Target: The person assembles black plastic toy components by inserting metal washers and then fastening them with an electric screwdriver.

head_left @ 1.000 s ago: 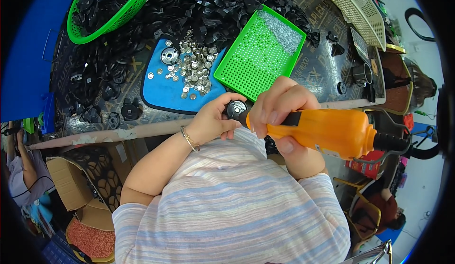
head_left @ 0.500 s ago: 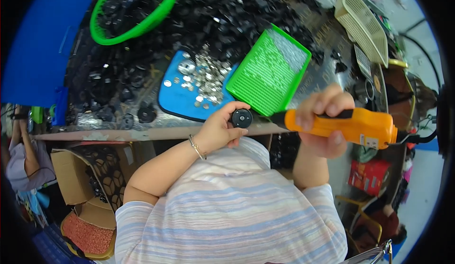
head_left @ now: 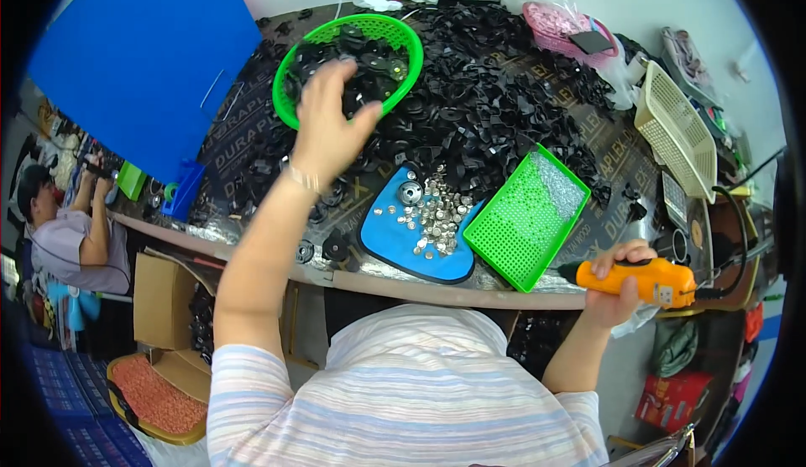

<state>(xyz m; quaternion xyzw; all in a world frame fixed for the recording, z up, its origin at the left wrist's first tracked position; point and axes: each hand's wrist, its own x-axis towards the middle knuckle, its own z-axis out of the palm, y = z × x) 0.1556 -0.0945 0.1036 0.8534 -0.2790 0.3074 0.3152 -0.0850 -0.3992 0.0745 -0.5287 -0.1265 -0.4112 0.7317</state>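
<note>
My left hand (head_left: 329,123) reaches over the near edge of a round green basket (head_left: 411,71) that holds many black round parts (head_left: 353,43). Its fingers are spread, and I see nothing in them. Off to the right, my right hand (head_left: 617,286) is wrapped round an orange electric screwdriver (head_left: 651,282), its dark tip pointing left. Between the hands, small silver metal discs (head_left: 441,215) lie heaped on a blue mat (head_left: 390,249). Beside the mat, a green tray (head_left: 504,240) holds many small silver pieces, likely screws, toward its far corner.
Loose black parts (head_left: 504,89) cover much of the table's far side. A beige basket (head_left: 680,131) and a pink basket (head_left: 579,47) stand at the right and back. A blue panel (head_left: 143,64) rises at the left. Another person (head_left: 71,224) works at far left.
My left hand has moved from the table's front edge to the green basket, and the black round part is no longer in it. The screwdriver has moved right and down. The view has shifted.
</note>
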